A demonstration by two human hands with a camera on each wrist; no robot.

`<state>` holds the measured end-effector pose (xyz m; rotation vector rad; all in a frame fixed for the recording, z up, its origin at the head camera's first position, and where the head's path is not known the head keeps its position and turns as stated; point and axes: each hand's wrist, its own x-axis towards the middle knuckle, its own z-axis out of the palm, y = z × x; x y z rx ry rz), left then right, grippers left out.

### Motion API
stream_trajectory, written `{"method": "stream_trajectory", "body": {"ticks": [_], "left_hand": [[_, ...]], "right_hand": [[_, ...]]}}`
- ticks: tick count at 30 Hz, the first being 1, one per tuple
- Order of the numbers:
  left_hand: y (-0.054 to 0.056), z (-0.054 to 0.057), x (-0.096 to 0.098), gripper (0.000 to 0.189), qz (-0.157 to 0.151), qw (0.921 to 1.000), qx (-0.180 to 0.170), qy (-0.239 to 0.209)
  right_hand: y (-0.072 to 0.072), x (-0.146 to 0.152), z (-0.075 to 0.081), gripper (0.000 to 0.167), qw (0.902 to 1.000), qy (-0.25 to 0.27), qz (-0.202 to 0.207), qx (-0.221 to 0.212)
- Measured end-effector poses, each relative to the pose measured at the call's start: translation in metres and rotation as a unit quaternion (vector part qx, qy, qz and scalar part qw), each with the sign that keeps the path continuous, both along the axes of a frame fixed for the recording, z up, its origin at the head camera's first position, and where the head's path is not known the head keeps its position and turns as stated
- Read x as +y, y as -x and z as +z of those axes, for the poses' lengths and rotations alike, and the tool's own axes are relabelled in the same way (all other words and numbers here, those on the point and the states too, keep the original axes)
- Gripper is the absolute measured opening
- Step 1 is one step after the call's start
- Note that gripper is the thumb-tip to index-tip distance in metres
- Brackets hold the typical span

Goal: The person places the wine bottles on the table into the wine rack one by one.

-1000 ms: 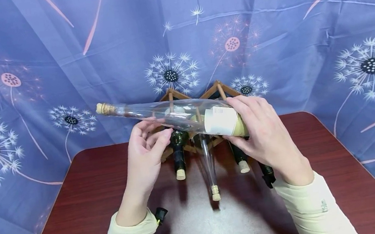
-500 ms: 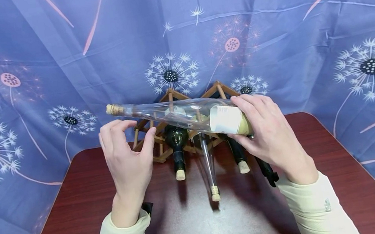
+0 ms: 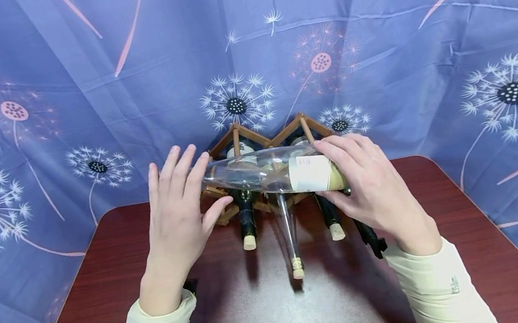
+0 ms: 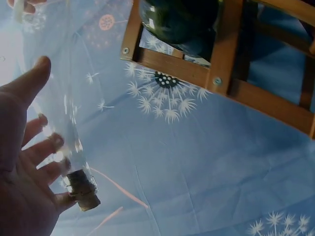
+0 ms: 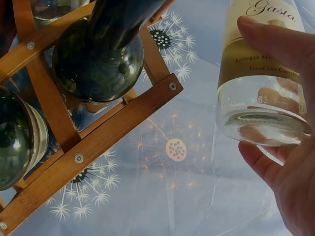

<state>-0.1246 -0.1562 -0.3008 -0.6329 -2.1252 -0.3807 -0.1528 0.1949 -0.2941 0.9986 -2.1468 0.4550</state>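
A clear glass wine bottle (image 3: pixel 264 169) with a white and gold label lies nearly level above a wooden wine rack (image 3: pixel 317 124). My right hand (image 3: pixel 369 186) grips its base end, thumb and fingers round the label and bottom, as the right wrist view confirms. My left hand (image 3: pixel 176 213) is at the neck end, fingers straight and spread, hiding the neck in the head view. In the left wrist view the cork (image 4: pixel 82 189) shows beside those fingers; whether they touch the glass I cannot tell.
In the rack lie a dark bottle (image 3: pixel 246 213), a clear bottle (image 3: pixel 287 227), another dark bottle (image 3: pixel 328 209) and one more (image 3: pixel 368 237) near my right wrist, necks toward me. The rack stands on a reddish-brown table (image 3: pixel 267 315) before a blue dandelion-print cloth (image 3: pixel 158 77).
My left hand has moved left from under the bottle's middle to its neck end, and its curled fingers have straightened. The bottle has shifted slightly right and levelled out, still in my right hand.
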Motion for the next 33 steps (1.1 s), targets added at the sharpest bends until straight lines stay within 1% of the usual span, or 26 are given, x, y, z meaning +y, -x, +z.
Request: {"method": "stream_trajectory", "body": {"ticks": [2, 4, 8, 11, 16, 19, 24, 31, 33], "left_hand": [[0.0, -0.001, -0.003, 0.084, 0.005, 0.9997, -0.005, 0.023], [0.001, -0.002, -0.005, 0.08, 0.011, 0.9993, -0.007, 0.034], [0.002, -0.002, -0.008, 0.068, 0.017, 0.999, -0.012, 0.039], [0.002, -0.003, -0.009, 0.061, 0.012, 0.999, -0.013, 0.042], [0.002, -0.003, -0.01, 0.057, -0.007, 0.9987, -0.006, 0.05], [0.002, -0.002, -0.01, 0.055, -0.016, 0.9983, -0.01, 0.056], [0.002, -0.001, -0.012, 0.052, -0.017, 0.9974, -0.021, 0.067], [0.001, -0.001, -0.014, 0.051, -0.008, 0.9966, -0.017, 0.08], [0.0, -0.001, -0.014, 0.051, -0.006, 0.9967, -0.014, 0.079]], "right_hand": [[0.0, 0.0, 0.0, 0.085, 1.0, -0.005, 0.003, -0.004], [0.0, 0.0, 0.0, 0.086, 0.9999, -0.01, 0.006, -0.007], [0.0, 0.001, 0.001, 0.087, 0.9997, -0.017, 0.013, -0.012], [-0.001, 0.001, 0.001, 0.087, 0.9995, -0.021, 0.017, -0.015], [-0.002, 0.001, 0.003, 0.091, 0.9994, -0.021, 0.021, -0.019], [-0.003, 0.001, 0.004, 0.093, 0.9994, -0.018, 0.023, -0.021], [-0.004, 0.001, 0.004, 0.094, 0.9993, -0.021, 0.022, -0.023], [-0.005, 0.002, 0.004, 0.092, 0.9993, -0.011, 0.019, -0.031], [-0.005, 0.002, 0.004, 0.091, 0.9994, -0.004, 0.021, -0.028]]}}
